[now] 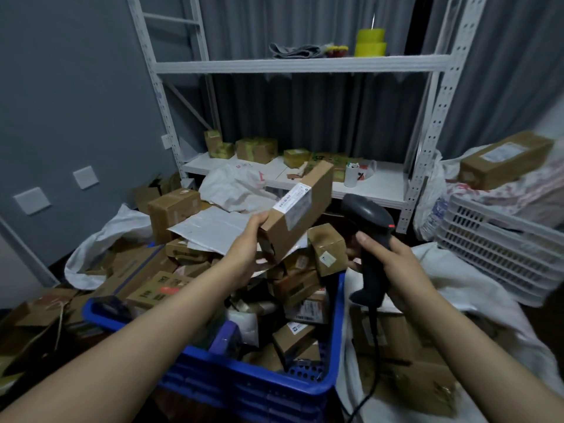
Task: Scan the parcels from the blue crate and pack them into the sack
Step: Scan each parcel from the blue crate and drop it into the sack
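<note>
Looming at the back, the white shelving rack is seen against grey curtains, with yellow tape rolls set on its upper shelf and small taped boxes lined along the lower one. Down on the right, the white sack is spread open on the floor, and brown boxes are seen lying inside it. A white slatted crate is parked just behind the sack, with a long carton resting above it. Front and centre, the blue crate is heaped with parcels, and more cartons are scattered on the floor to its left. Now to the action: a long cardboard parcel is held tilted above the crate, label side turned up and to the right. It is clamped at its near end by the left hand, thumb on top and fingers wrapped beneath, so that grip is pressed firmly on the box. Just beside it, the black barcode scanner is gripped round its handle by the right hand, fingers curled tight, its head aimed up towards the parcel's label. The scanner's cable is trailed down past the crate's corner.
</note>
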